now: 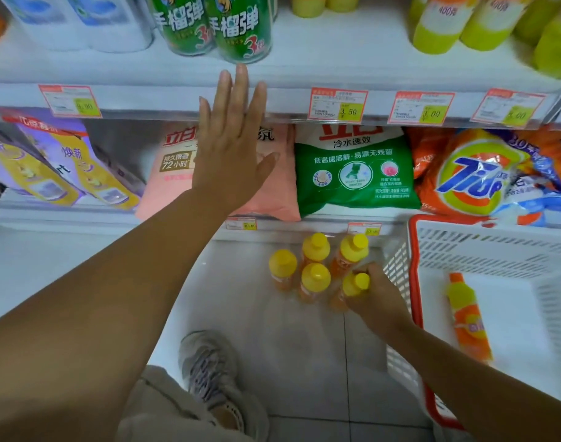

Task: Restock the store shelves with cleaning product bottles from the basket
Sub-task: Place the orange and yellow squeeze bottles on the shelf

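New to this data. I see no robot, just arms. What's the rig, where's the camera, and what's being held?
There is no machine here. A person works with bare hands, and the single picture comes from a wide-angle camera worn on their head, looking forward and down. That is why both forearms and a shoe show.

The left hand is open, fingers straight, laid flat at the upper shelf edge, seemingly for support. The right hand grips an orange bottle with a yellow cap on the bottom shelf, next to four matching bottles standing there.

On the right is a white basket with a red rim, and one spare bottle lies in it. Detergent bags fill the middle shelf.
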{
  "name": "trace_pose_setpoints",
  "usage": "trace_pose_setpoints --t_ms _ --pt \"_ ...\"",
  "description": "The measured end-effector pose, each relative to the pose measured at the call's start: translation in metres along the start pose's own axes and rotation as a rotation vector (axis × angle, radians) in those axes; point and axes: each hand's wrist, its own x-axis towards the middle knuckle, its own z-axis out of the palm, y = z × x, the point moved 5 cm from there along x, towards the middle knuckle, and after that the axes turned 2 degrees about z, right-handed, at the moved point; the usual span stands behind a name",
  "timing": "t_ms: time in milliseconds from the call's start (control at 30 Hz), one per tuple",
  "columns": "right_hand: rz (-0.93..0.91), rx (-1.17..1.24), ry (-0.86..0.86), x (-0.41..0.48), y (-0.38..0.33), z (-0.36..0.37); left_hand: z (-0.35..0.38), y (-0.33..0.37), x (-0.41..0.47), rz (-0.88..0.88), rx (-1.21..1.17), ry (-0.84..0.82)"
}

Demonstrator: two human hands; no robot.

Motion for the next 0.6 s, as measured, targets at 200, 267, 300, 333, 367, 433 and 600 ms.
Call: trace_pose_setpoints --t_ms 200,267,300,333,367,433,600 --pt "0.054 0.026 -0.036 -0.007 0.003 -0.005 -0.004 0.004 0.001 -0.037 -0.012 -0.049" --pt "0.047 -0.012 -0.085 -0.011 -0.002 -0.008 -0.008 0.006 0.001 -0.054 -0.036 -0.074" --pt "0.039 -0.019 -0.105 -0.013 -0.007 -0.010 -0.011 0.008 0.001 -0.062 -0.065 -0.081" --pt "0.022 -0.019 -0.109 -0.014 -0.013 -0.012 -0.015 0.009 0.002 -0.069 -0.098 -0.084" --pt "-0.006 -0.017 -0.090 -0.016 -0.022 -0.016 -0.018 0.010 0.002 -0.075 -0.125 -0.083" --pt "-0.074 -0.017 -0.014 -0.019 -0.047 -0.030 -0.025 0.012 0.002 -0.096 -0.162 -0.075" --pt "-0.344 0.138 0.173 -0.022 -0.136 -0.082 -0.036 0.011 0.009 -0.145 -0.216 -0.009"
